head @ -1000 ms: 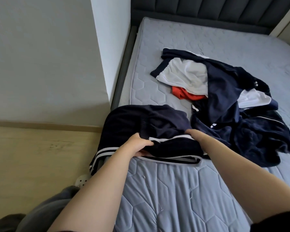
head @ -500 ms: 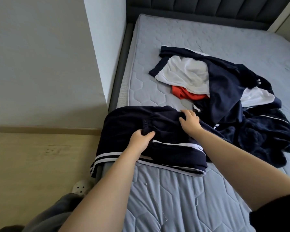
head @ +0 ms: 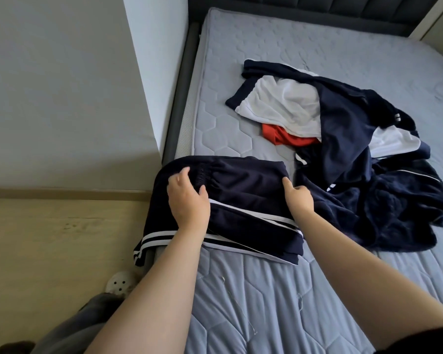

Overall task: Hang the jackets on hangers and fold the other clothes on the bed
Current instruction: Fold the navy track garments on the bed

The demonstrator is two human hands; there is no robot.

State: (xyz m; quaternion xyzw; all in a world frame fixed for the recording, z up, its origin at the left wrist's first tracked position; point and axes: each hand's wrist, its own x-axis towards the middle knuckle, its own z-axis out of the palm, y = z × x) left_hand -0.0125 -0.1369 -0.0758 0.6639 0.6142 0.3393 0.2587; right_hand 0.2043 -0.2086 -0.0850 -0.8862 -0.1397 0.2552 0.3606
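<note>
A navy pair of trousers with white side stripes (head: pixel 243 190) lies folded over at the bed's near left edge, one striped end hanging off the side. My left hand (head: pixel 188 199) rests flat on its left part with fingers spread. My right hand (head: pixel 298 198) presses on its right edge, fingers extended. Behind and to the right sits a heap of navy clothes (head: pixel 374 185) mixed with a white-lined navy jacket (head: pixel 284 106) and an orange garment (head: pixel 284 137).
The grey quilted mattress (head: pixel 266 302) fills the right side, with a dark padded headboard (head: pixel 317 11) at the back. A white wall corner (head: pixel 154 72) and wooden floor (head: pixel 56 251) lie to the left. A pale perforated shoe (head: pixel 119 283) is by my leg.
Both hands moved from the trousers' near hem up onto the folded cloth and spread apart, the left toward the waistband, the right to the right edge. The fold now lies flatter.
</note>
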